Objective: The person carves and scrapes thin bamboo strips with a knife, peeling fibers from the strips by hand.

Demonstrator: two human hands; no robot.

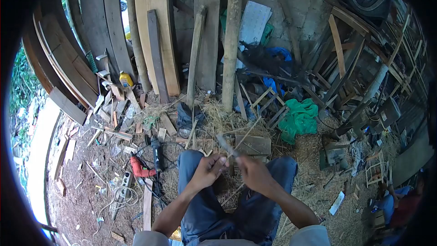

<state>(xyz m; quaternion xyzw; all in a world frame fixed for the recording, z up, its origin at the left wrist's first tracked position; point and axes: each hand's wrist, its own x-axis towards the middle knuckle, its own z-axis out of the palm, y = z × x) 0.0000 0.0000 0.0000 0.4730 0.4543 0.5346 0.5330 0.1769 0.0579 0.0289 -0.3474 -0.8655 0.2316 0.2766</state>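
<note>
In the head view my right hand [253,171] is closed around a knife, its greyish blade [224,143] slanting up and to the left. My left hand [209,171] is closed, thumb and fingers pinched together just left of the blade. A thin pale wooden strip [249,131] runs down from the upper right toward the fingers; its lower end is hidden behind the blade and hands. Both hands are close together above my knees. Behind them a wooden block [253,146] sits on the ground, partly covered by my right hand and knee.
A red power drill [140,167], a dark power tool [157,152] and a power strip [124,186] with cords lie at left. Planks [157,32] lean against the wall. Green cloth [298,119] and stacked wood scraps are at right. A person [400,202] sits at lower right.
</note>
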